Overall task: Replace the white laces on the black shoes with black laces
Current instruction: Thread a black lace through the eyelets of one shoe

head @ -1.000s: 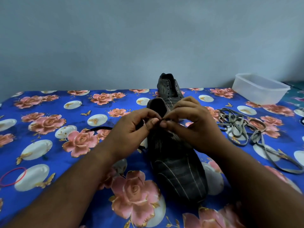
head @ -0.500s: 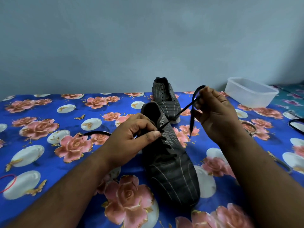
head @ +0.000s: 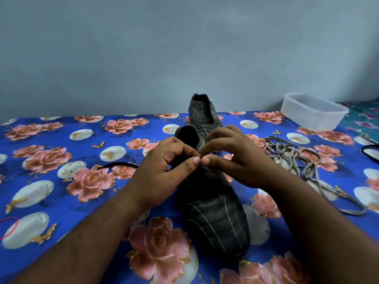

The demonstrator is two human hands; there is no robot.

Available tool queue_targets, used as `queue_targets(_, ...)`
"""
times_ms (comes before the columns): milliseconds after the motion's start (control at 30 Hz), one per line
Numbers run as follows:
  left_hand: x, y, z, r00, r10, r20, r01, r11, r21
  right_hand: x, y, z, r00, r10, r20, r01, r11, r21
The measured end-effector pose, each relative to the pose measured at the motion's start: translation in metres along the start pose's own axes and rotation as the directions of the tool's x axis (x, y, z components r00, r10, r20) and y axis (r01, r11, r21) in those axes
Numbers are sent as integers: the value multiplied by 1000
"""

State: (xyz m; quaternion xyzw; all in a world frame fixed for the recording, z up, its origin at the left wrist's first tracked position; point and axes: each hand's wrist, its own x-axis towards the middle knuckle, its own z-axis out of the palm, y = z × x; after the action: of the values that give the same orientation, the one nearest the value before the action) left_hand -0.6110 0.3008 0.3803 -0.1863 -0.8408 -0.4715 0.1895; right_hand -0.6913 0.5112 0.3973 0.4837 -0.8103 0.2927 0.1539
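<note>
At the centre of the frame the left hand (head: 164, 173) and the right hand (head: 235, 158) meet over the near shoe (head: 213, 212), fingers curled and thumb tips almost touching above its lacing area. Both pinch at the same spot, thumb against forefinger, but what sits between the fingertips is too small and dark to make out; whether either actually has the lace in its grip cannot be told. The near shoe lies directly under and just below the hands, toe pointing toward the bottom of the frame, its opening showing just above the left knuckles. A stretch of black lace (head: 119, 165) curves out from behind the left hand toward the left, lying on the flowered blue cloth (head: 51, 140). Above the hands, higher in the frame, the second shoe (head: 202, 111) stands with its eyelets bare. To the right of the right hand a loose heap of white laces (head: 291, 158) sprawls on the cloth, one loop trailing toward the lower right. A clear plastic tub (head: 313, 113) sits at the upper right, and a red band (head: 10, 226) lies at the left edge.
</note>
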Motion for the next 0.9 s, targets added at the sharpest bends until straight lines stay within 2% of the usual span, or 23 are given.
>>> queue_targets(133,0,-1,0,1000,-8,-16,8,999,47,-1,0,0,999,10,35,-15,988,152)
queue_targets(267,1,-5,-2,1000,-24,-19,25,998,62,-6,5,-13,963,163,214,-237,889,393)
queue_targets(333,2,-9,-3,999,-45,-28,46,998,37,-9,9,-16,946,237,219,-315,829,462)
queue_targets(400,2,-11,-4,997,-68,-42,68,998,-18,-10,14,-19,928,334,163,-369,774,514)
queue_targets(467,3,-11,-5,993,-92,-68,87,993,-81,-9,22,-22,902,423,91,-417,793,445)
queue_targets(533,3,-9,-6,989,-117,-85,103,983,-152,-11,34,-22,881,473,17,-469,867,171)
queue_targets(600,4,-8,-6,988,-140,-71,123,971,-205,-13,46,-20,855,517,-37,-518,854,-38)
queue_targets(667,3,-8,-5,989,-141,-39,129,966,-223,-16,57,-18,827,549,-124,-561,821,-104)
queue_targets(767,2,-6,-5,994,-106,9,105,971,-215,-15,56,-20,812,539,-223,-560,827,-41)
queue_targets(900,2,-3,-6,997,-70,-12,66,979,-193,-7,25,-21,915,385,-119,-345,901,262)
